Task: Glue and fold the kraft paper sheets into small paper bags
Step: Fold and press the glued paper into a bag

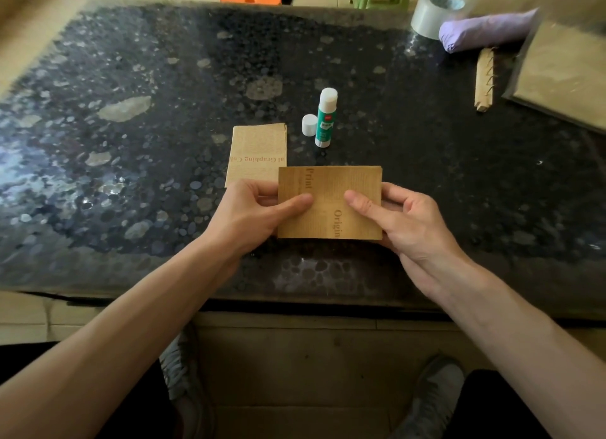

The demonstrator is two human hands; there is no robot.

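Kraft paper, folded into a flat printed rectangle, is pinched at both short edges by the left hand and the right hand, thumbs on top, low over the speckled table. It is judged light, thin, matte, easily creased; edge holds are advised.

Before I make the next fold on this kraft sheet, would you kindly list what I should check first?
1. Grip: left hand and right hand both pinch the folded kraft sheet, thumbs on top: ok.
2. Glue stick upright behind the sheet: ok.
3. Cap off, standing beside the stick: ok.
4. Glue already on the seam: cannot tell.
5. Layers squarely aligned: cannot tell.
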